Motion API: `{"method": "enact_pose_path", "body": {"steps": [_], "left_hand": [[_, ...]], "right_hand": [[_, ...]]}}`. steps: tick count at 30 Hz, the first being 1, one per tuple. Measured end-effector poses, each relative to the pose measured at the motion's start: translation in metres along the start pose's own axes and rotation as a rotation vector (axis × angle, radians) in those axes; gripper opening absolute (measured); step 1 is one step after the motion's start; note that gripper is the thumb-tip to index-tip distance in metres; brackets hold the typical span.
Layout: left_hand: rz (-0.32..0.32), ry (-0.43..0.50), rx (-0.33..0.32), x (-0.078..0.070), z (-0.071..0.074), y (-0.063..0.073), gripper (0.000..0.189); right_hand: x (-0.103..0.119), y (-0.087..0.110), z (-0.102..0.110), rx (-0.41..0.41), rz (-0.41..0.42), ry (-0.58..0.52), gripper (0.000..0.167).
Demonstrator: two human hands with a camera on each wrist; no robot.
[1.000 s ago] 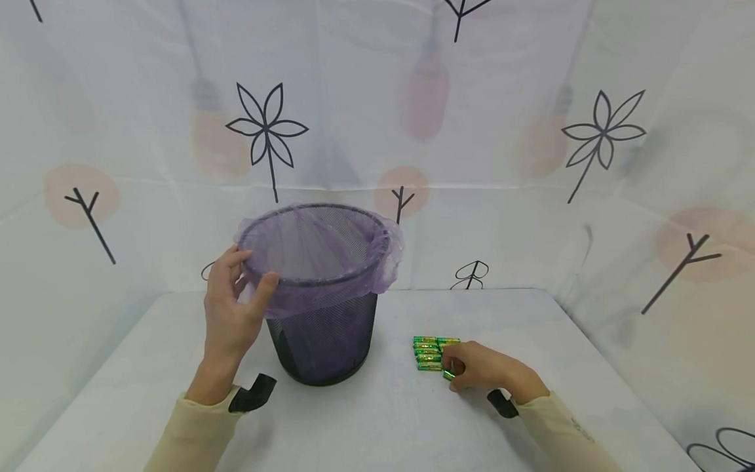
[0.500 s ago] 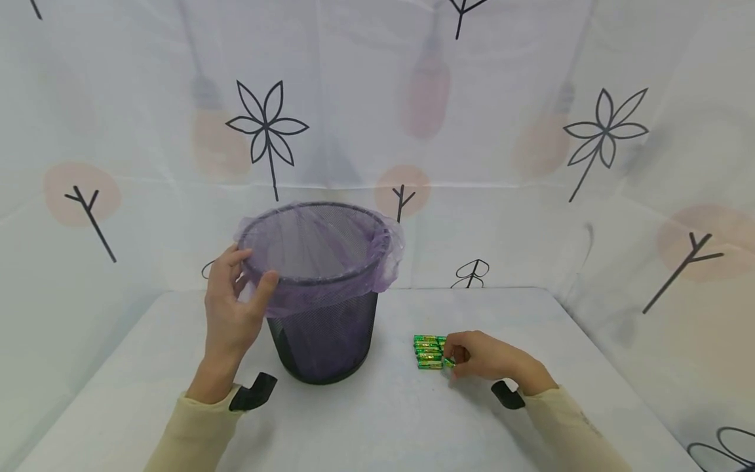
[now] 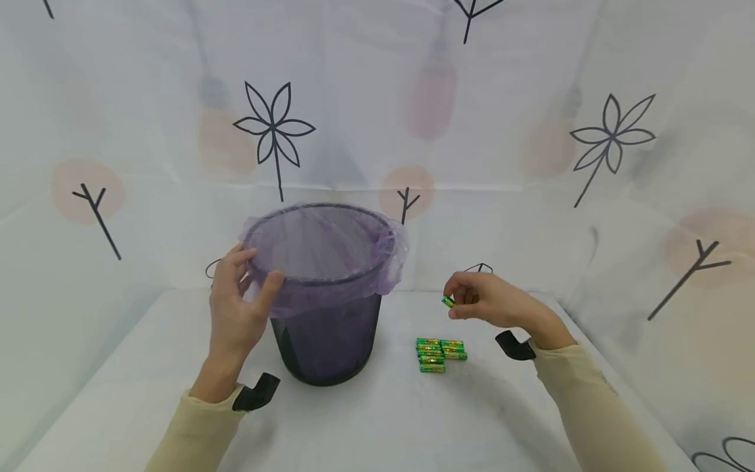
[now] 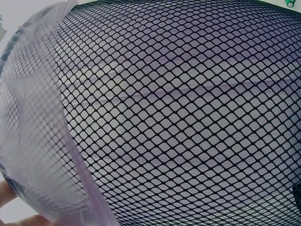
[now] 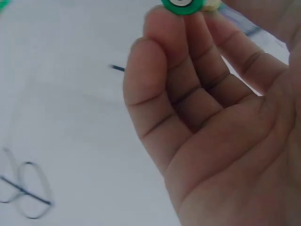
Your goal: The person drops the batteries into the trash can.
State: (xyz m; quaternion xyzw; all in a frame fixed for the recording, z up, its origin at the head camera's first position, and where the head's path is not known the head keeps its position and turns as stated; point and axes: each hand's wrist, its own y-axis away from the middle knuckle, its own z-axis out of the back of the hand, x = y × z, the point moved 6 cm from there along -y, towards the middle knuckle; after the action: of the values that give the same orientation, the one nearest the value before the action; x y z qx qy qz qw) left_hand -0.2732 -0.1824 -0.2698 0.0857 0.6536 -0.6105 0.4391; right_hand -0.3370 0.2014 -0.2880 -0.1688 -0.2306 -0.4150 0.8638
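My left hand (image 3: 238, 308) grips the near-left rim of a black mesh wastebasket (image 3: 330, 341), its thumb over the front and its fingers at the side. A thin purple bin liner (image 3: 318, 298) is folded over that rim; the mesh fills the left wrist view. Raised over the table, my right hand (image 3: 495, 301) pinches one small green battery (image 3: 449, 301) between thumb and fingers. In the right wrist view the round end of this battery (image 5: 183, 4) shows at the top edge. Below the hand, several green batteries (image 3: 432, 354) lie side by side in two columns.
The white table (image 3: 377, 426) ends at a white cloth backdrop (image 3: 507, 216) printed with flowers and twigs. The wastebasket stands left of the batteries. Black straps (image 3: 256, 392) are on both wrists.
My right hand has lifted a battery off the right column and risen well above the table with it. My left hand keeps its hold on the wastebasket rim.
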Motion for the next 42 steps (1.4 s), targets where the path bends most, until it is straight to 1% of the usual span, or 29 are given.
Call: {"method": "enact_pose_path", "body": {"steps": [1, 2, 7, 8, 9, 11, 14, 18, 21, 22, 26, 29, 32, 35, 38, 42], "left_hand": [[0.003, -0.001, 0.003, 0.001, -0.001, 0.0, 0.051], [0.006, -0.002, 0.006, -0.005, -0.001, 0.001, 0.051], [-0.005, 0.005, 0.007, -0.007, -0.003, 0.0, 0.051], [-0.008, 0.003, 0.005, -0.008, -0.002, 0.0, 0.05], [-0.012, 0.001, 0.003, -0.003, -0.002, 0.0, 0.051], [-0.011, -0.005, 0.001, -0.003, -0.001, 0.0, 0.051], [-0.009, -0.009, 0.0, -0.002, 0.001, 0.001, 0.051], [-0.002, 0.005, 0.001, 0.001, 0.001, 0.0, 0.052], [0.006, 0.008, 0.004, -0.001, 0.001, 0.001, 0.051], [0.009, 0.005, 0.004, -0.003, 0.0, 0.001, 0.05], [0.007, 0.001, 0.002, -0.024, 0.001, 0.001, 0.048], [0.001, 0.004, 0.002, -0.038, 0.001, 0.002, 0.047], [-0.006, 0.001, 0.007, -0.041, -0.001, 0.001, 0.047], [-0.007, 0.005, 0.007, -0.041, -0.001, 0.001, 0.047], [-0.001, 0.012, 0.003, -0.038, 0.0, 0.002, 0.049], [-0.001, 0.006, 0.0, -0.035, 0.001, 0.002, 0.049]], "right_hand": [[0.006, -0.001, 0.007, -0.016, 0.006, -0.004, 0.024], [0.011, -0.002, 0.014, -0.032, 0.01, -0.01, 0.024], [0.039, -0.016, 0.044, -0.084, 0.045, 0.006, 0.026], [0.046, -0.02, 0.049, -0.086, 0.058, 0.013, 0.026], [0.053, -0.025, 0.052, -0.088, 0.071, 0.022, 0.027], [0.068, -0.035, 0.057, -0.096, 0.106, 0.037, 0.027], [0.089, -0.05, 0.059, -0.108, 0.164, 0.051, 0.026], [0.113, -0.069, 0.058, -0.115, 0.232, 0.062, 0.023], [0.127, -0.081, 0.054, -0.109, 0.276, 0.067, 0.022], [0.131, -0.085, 0.053, -0.105, 0.29, 0.067, 0.022], [0.145, -0.102, 0.048, -0.095, 0.321, 0.104, 0.022], [0.152, -0.114, 0.043, -0.081, 0.317, 0.122, 0.022], [0.155, -0.124, 0.036, -0.066, 0.306, 0.134, 0.023], [0.157, -0.135, 0.027, -0.041, 0.297, 0.14, 0.024], [0.158, -0.144, 0.016, -0.008, 0.279, 0.139, 0.026], [0.16, -0.153, 0.004, 0.012, 0.263, 0.151, 0.026]]}}
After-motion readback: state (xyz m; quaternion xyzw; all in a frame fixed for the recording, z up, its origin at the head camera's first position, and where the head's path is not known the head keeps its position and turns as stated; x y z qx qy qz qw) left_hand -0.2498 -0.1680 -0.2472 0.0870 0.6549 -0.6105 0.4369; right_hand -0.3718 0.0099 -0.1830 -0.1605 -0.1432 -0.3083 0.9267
